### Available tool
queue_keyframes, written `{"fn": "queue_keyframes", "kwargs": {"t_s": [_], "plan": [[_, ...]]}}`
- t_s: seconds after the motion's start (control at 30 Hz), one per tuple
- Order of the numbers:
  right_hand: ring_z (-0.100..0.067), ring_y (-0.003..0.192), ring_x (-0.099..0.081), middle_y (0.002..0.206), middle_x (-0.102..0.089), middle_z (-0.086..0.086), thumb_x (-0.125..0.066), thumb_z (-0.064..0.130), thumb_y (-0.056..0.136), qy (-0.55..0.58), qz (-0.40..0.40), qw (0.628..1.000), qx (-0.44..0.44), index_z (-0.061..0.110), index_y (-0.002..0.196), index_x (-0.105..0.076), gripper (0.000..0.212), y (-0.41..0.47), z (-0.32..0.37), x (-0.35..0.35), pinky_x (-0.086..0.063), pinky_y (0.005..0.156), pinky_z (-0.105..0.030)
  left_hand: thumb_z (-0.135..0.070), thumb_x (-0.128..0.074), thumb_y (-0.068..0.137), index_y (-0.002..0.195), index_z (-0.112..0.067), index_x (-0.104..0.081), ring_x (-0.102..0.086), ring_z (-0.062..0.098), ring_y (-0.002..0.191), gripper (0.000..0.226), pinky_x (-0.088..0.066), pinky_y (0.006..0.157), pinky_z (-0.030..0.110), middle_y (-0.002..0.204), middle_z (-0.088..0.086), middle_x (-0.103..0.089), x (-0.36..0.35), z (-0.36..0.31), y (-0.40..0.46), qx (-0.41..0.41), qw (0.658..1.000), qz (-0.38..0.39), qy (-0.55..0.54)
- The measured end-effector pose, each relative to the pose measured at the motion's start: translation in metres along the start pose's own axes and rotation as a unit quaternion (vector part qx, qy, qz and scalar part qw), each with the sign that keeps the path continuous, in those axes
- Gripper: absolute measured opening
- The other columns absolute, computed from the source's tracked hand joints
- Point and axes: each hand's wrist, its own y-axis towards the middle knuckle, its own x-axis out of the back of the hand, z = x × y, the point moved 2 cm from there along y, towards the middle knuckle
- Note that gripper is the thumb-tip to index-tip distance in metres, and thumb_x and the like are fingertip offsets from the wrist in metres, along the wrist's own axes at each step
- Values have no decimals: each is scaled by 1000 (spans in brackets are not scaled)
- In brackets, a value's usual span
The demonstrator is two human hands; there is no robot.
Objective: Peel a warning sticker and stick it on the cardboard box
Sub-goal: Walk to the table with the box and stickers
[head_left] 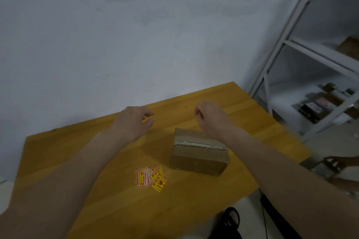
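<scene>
A small brown cardboard box [198, 158] with a white label strip across its top sits in the middle of the wooden table [77, 151]. A loose pile of several yellow-and-red warning stickers [151, 178] lies on the table just left of and nearer than the box. My left hand [134, 122] hovers beyond the stickers, to the far left of the box, fingers loosely curled and apart, holding nothing. My right hand [209, 116] is raised beyond the box, fingers curled inward with nothing visible in them. Both forearms reach out over the table.
A pale wall stands right behind the table. A grey metal shelf rack [303, 54] with boxes and small items stands at the right. Another person's hand [338, 162] shows at the right edge. A dark shoe [231, 217] and a cable lie on the floor below the table's near corner.
</scene>
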Motion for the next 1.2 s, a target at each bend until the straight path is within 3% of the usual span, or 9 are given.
{"fn": "queue_keyframes", "kwargs": {"t_s": [0.13,0.37,0.47,0.57,0.67,0.8,1.0,1.2], "plan": [[-18,90,-49,102,-58,-4,-42,13,94,15,-5,999,39,12,98,-56,15,28,-14,-10,-43,70,-32,-30,-60,88,113,-21,-65,-64,15,102,27,-49,92,34,115,-1,-68,-14,-1,19,42,999,-4,-16],[-20,92,-50,101,-55,-3,-40,11,94,25,47,991,124,14,99,-52,13,75,-95,-20,-48,73,-37,-31,-52,93,126,-19,-56,-55,19,118,35,-43,97,33,132,-1,-58,-62,-48,64,121,993,3,-15],[-23,97,-54,106,-57,-4,-39,6,95,16,68,988,138,15,103,-54,19,100,-132,-27,-49,74,-38,-29,-54,92,129,-21,-53,-56,20,116,37,-44,97,33,130,-1,-60,-85,-66,82,145,989,-8,-4],[-24,102,-54,108,-58,-7,-41,1,93,16,87,983,162,13,99,-58,21,118,-152,-44,-49,76,-37,-26,-53,93,133,-26,-46,-59,22,111,40,-49,94,41,124,-1,-63,-110,-69,97,165,986,-9,-17],[-27,107,-52,108,-60,-10,-44,-1,90,24,99,979,177,10,96,-61,21,131,-161,-71,-47,82,-39,-21,-50,94,128,-25,-52,-60,23,108,34,-50,93,42,123,0,-64,-134,-64,110,172,985,-10,-13],[-29,103,-53,107,-60,-12,-43,1,90,38,106,976,185,8,94,-62,21,144,-173,-116,-42,78,-35,-16,-47,96,124,-20,-58,-59,21,111,30,-47,95,35,126,2,-62,-164,-37,123,176,984,-15,18],[-33,104,-57,111,-63,-14,-40,2,88,22,66,984,165,10,93,-65,26,159,-192,-167,-43,77,-34,-16,-52,93,116,-18,-63,-62,24,105,26,-51,90,40,116,4,-67,-181,-1,121,204,969,-133,40],[-31,101,-56,111,-62,-14,-39,2,91,47,-16,982,182,11,93,-64,27,124,-193,-147,-39,75,-31,-17,-57,90,112,-15,-67,-63,24,104,24,-48,95,39,114,6,-69,-173,-17,76,158,956,-241,50]]}}
